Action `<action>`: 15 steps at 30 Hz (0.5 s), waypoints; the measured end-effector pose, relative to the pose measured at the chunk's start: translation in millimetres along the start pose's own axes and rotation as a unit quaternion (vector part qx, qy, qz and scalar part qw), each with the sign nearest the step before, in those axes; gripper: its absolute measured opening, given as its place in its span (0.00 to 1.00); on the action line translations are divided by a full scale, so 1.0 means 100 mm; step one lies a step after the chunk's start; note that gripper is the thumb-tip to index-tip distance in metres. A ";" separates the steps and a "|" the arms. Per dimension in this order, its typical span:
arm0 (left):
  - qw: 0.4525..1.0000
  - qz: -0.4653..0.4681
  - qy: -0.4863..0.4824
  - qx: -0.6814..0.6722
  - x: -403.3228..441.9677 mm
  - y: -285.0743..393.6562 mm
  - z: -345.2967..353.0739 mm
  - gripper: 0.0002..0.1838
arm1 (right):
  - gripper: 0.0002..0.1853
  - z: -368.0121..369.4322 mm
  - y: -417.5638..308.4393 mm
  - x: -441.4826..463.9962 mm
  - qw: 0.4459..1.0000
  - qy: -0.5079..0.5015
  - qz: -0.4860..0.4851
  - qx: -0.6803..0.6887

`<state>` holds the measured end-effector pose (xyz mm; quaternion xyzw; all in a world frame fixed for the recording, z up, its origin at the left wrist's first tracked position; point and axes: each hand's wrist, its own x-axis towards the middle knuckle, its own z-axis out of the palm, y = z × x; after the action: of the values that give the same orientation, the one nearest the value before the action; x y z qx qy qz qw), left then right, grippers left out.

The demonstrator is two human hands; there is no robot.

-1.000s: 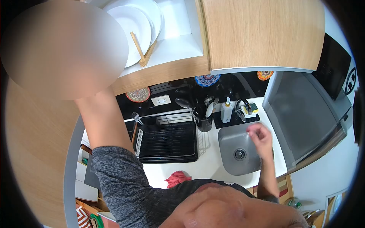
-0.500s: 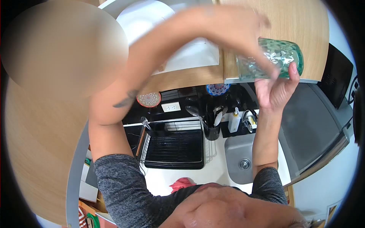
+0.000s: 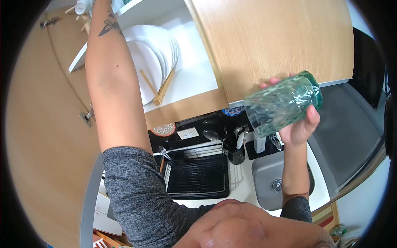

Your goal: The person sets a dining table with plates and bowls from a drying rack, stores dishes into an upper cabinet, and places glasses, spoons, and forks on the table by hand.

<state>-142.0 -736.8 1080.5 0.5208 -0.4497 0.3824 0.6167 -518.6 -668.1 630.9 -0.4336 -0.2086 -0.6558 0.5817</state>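
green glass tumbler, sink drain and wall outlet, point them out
Green glass tumbler (image 3: 284, 103): head view, middle of its side.
Sink drain (image 3: 276, 185): head view, its centre.
Wall outlet (image 3: 187, 133): head view, middle of its white faceplate.

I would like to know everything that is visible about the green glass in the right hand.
The green glass is a tumbler-shaped, see-through piece that looks like glass, with a patterned, faceted side catching bright reflections. Its upper-right end is darker green; I cannot tell surely which end is open. It is tipped well over, its paler end lower left, held up in front of the cabinet door. The right hand grips it, thumb near the darker end, other fingers behind.
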 end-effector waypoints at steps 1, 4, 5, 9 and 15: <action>0.998 -0.018 -0.025 -0.048 0.01 0.01 0.03 0.37 | 0.36 -0.06 -0.06 -0.05 1.000 0.024 0.001 -0.018; 0.975 -0.066 -0.080 -0.198 0.04 0.04 0.11 0.37 | 0.38 -0.27 -0.24 -0.17 0.998 0.055 -0.012 -0.041; 0.964 -0.074 -0.092 -0.239 0.05 0.03 0.12 0.38 | 0.40 -0.34 -0.29 -0.21 0.996 0.069 -0.016 -0.056; 0.928 -0.087 -0.122 -0.341 0.09 0.06 0.10 0.39 | 0.42 -0.56 -0.44 -0.39 0.991 0.096 -0.024 -0.086; 0.913 -0.081 -0.121 -0.381 0.16 0.09 -0.12 0.40 | 0.45 -0.76 -0.50 -0.50 0.982 0.155 -0.032 -0.104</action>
<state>-143.8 -723.3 1098.2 0.3237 -0.5885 0.0648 0.7380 -593.1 -686.2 560.6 -0.3781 -0.0600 -0.7514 0.5375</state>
